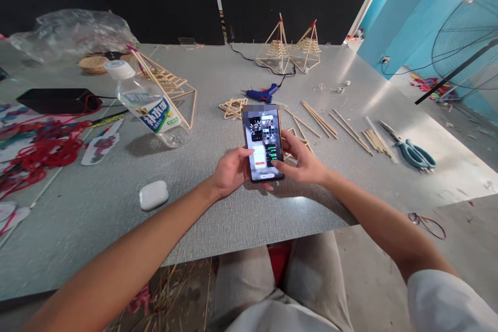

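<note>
- White-sleeved on the right arm, held a lit phone (265, 148) in both hands above the near part of the counter (218, 218), screen turned towards the head.
- Clamped the left hand (232, 172) on the phone's lower left side, thumb bent in to the screen's edge.
- Clamped the right hand (305, 163) on its right side, fingers along the edge, thumb over the lower right of the screen.
- Showed bright panels in two columns on the screen, with a pixelated patch across the top.
- Had a blue glue gun (261, 94) beyond the phone, and a small star-shaped stick frame (232, 108) just past its upper left corner.
- Had loose pale sticks (319, 120) to the right, then short sticks (375, 141) and teal-handled scissors (415, 154) farther out.
- Had a white case (153, 195) near the left forearm and, farther back, a clear bottle (155, 114) with a white cap and printed label.
- Had red yarn (54, 150) and a black box (58, 100) at the far left, with a crumpled plastic bag (73, 33) behind.
- Faced two pyramid-shaped stick frames (278, 51) with red tips at the back.
</note>
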The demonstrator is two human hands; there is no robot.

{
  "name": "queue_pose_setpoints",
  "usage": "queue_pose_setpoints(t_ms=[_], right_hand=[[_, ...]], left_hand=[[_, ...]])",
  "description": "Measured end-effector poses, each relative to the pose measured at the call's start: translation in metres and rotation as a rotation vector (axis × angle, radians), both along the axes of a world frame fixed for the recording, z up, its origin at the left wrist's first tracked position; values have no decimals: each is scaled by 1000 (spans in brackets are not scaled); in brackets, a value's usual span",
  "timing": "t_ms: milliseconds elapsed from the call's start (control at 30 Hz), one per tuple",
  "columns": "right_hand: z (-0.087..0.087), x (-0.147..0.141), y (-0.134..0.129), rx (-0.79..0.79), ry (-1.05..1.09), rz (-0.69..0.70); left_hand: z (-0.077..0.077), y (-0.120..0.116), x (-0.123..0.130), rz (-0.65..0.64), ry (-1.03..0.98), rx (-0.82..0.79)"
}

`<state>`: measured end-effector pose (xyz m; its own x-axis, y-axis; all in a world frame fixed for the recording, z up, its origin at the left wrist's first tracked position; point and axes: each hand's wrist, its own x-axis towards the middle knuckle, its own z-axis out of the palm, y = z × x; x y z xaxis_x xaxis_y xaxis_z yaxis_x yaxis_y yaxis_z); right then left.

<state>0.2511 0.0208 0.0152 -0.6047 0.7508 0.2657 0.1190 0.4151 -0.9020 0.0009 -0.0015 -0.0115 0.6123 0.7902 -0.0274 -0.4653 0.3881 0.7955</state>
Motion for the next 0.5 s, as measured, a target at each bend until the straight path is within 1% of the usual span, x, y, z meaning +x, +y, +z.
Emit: queue_pose_setpoints(t_ms=[100, 200, 300, 500], right_hand=[[2, 0, 1, -31, 37, 21], [8, 2, 3, -113, 90, 118], [13, 3, 4, -171, 96, 200], [16, 2, 4, -134, 85, 259]], left_hand=[[1, 0, 0, 16, -7, -19], [3, 0, 0, 35, -37, -39], [4, 2, -2, 42, -52, -36], [0, 3, -5, 31, -45, 8]])
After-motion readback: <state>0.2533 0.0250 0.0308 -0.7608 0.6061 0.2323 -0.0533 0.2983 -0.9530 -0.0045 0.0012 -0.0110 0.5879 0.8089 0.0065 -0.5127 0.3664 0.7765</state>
